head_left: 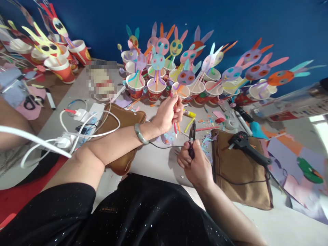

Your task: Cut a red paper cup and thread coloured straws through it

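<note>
My left hand, with a bangle on its wrist, is closed in front of the paper cups. Thin pink and orange straw-like sticks show below its fingers. Scissors with dark blades are gripped in my right hand, tips pointing away from me and slightly open. A purple rabbit face on orange legs rises from a cup just beyond my left hand. On the table under that hand lies a pale paper face, partly covered.
Several cups with paper rabbit faces line the blue wall. A black glue gun rests on a brown pouch at right. White cables loop over a power strip at left. Paper scraps litter the table.
</note>
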A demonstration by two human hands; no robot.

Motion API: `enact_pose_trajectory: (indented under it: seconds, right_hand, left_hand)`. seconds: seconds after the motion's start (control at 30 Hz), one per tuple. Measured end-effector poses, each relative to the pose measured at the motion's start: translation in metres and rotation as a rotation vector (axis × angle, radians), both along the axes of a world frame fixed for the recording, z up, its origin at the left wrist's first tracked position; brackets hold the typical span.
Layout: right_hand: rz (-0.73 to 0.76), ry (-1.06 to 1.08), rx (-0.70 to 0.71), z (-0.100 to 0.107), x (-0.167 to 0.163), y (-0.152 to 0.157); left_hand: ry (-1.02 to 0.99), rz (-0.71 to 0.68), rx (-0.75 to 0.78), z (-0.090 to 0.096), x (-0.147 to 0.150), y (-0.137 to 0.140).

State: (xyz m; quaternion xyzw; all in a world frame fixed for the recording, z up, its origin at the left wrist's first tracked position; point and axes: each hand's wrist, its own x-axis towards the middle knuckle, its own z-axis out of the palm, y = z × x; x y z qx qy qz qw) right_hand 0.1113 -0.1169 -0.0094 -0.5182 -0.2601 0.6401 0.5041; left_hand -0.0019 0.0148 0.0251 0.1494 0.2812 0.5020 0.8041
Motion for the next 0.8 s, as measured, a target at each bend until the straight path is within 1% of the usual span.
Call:
enact_pose_trajectory:
  seconds: [0.07, 0.13, 0.2, 0.27, 0.33, 0.4, 0.47, 0.53, 0.67, 0.8]
  right_hand:
    - [0.039, -0.139, 0.072, -0.001, 0.013, -0.003]
    - [0.113, -0.376, 0.158, -0.001, 0.03, -0.004]
    - [0.196, -0.728, 0.251, 0.001, 0.049, -0.004]
    - [0.235, -1.12, 0.302, 0.003, 0.066, -0.001]
    - [0.273, -1.454, 0.278, 0.003, 0.08, 0.003]
    - [0.332, -1.734, 0.179, 0.004, 0.087, 0.007]
    - [0.399, -1.933, 0.078, 0.004, 0.09, 0.012]
    - [0.456, -2.039, 0.011, 0.006, 0.089, 0.018]
    - [0.552, -2.086, -0.103, 0.011, 0.086, 0.029]
    - [0.624, -2.085, -0.116, 0.008, 0.084, 0.037]
  left_hand:
    - [-0.002, -0.018, 0.01, 0.0, 0.0, 0.001]
    - [-0.004, -0.031, 0.021, -0.001, 0.001, 0.001]
    - [-0.004, -0.045, 0.03, -0.003, 0.001, 0.002]
    - [0.008, -0.062, 0.044, -0.004, 0.0, 0.002]
    - [0.042, -0.083, 0.045, -0.005, 0.0, 0.002]
    - [0.09, -0.112, 0.024, -0.006, 0.0, 0.002]
    - [0.141, -0.154, 0.005, -0.007, 0.0, 0.002]
    - [0.184, -0.198, 0.004, -0.008, 0.001, 0.001]
    - [0.24, -0.273, 0.023, -0.008, 0.0, -0.001]
    - [0.303, -0.323, 0.019, -0.003, -0.001, -0.003]
